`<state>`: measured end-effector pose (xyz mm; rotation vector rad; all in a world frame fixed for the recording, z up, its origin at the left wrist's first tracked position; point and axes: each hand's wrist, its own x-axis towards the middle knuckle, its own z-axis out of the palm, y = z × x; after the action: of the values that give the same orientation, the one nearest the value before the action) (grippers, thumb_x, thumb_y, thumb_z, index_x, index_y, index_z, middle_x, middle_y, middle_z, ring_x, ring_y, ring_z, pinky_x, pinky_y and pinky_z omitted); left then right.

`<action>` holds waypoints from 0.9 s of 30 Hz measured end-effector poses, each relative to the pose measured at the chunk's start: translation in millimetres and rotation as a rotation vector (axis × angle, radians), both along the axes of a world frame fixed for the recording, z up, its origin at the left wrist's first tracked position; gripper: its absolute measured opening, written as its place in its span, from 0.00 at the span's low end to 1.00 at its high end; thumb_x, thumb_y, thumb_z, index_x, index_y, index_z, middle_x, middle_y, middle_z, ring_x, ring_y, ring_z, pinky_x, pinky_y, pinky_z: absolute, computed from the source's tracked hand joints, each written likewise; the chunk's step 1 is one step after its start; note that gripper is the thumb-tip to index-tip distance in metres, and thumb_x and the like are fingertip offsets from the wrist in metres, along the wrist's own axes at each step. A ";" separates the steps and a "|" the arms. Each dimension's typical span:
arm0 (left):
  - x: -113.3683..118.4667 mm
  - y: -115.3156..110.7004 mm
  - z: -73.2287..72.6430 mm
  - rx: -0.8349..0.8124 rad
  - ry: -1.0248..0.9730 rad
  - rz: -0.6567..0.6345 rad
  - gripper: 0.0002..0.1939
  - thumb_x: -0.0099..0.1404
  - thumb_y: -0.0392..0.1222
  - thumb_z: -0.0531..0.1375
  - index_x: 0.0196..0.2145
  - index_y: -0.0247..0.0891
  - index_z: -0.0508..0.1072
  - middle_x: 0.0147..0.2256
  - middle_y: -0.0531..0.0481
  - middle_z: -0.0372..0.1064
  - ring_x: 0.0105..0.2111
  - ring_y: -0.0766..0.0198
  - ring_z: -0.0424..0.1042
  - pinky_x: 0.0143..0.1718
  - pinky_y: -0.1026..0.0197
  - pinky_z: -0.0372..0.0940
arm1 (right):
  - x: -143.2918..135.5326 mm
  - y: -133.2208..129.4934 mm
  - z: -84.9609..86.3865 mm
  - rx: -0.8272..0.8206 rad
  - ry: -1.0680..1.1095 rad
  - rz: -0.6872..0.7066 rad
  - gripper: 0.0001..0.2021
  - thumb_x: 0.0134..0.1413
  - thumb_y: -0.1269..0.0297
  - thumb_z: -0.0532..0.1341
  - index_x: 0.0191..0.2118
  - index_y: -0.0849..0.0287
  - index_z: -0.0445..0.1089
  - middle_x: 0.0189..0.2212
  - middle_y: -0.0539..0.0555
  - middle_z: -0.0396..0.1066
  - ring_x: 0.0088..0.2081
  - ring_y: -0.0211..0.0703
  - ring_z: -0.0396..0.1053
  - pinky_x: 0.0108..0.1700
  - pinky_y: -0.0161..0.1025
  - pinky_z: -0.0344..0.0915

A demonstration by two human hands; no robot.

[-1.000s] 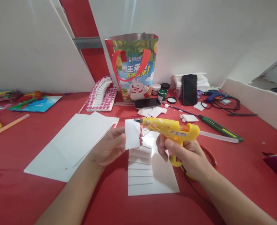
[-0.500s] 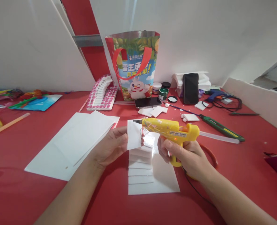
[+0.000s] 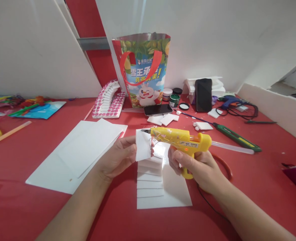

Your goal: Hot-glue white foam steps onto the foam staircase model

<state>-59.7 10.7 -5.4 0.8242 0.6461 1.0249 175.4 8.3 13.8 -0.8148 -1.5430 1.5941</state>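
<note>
The red table (image 3: 107,222) ran back to a pale wall (image 3: 200,36), with a low white partition (image 3: 273,112) along its far right side. Red surface showed between the person's forearms and in a wide stretch beyond the right arm, while a printed bag (image 3: 146,95) stood against the wall and closed off the middle of the back edge. A stack of white sheets (image 3: 70,155) spread left of the left forearm, leaving a narrow red strip between it and the white base board (image 3: 176,192), whose near edge lay well inside the table. White strips (image 3: 150,184) overlapped like steps up the board's left side. Above the board, the right hand (image 3: 198,167) was closed around the handle of a yellow glue gun (image 3: 173,134), its clear glue stick (image 3: 233,147) jutting out behind. The left hand (image 3: 120,156) pinched a small white card (image 3: 142,149) upright, between the two hands and over the far steps. The dark nozzle (image 3: 145,131) overlapped the card's upper part; whether they touched could not be told
</note>
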 end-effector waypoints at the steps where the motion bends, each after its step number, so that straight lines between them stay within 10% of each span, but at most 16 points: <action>1: 0.1 0.0 0.1 -0.002 0.000 0.002 0.20 0.53 0.50 0.74 0.40 0.37 0.84 0.35 0.44 0.81 0.36 0.60 0.78 0.43 0.61 0.70 | -0.3 0.1 -0.1 0.000 0.002 -0.002 0.21 0.65 0.50 0.60 0.26 0.58 0.64 0.21 0.47 0.61 0.24 0.35 0.59 0.28 0.37 0.55; 27: -0.5 1.2 -1.0 -0.001 -0.015 0.060 0.19 0.52 0.49 0.75 0.40 0.37 0.84 0.36 0.45 0.82 0.37 0.58 0.80 0.44 0.60 0.71 | -1.0 -0.6 -0.1 -0.046 -0.033 0.015 0.19 0.63 0.48 0.61 0.29 0.57 0.63 0.21 0.46 0.60 0.23 0.35 0.57 0.26 0.37 0.54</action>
<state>-60.1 11.9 -6.4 0.8001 0.6620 1.0843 174.4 7.6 13.7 -0.8607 -1.5433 1.6401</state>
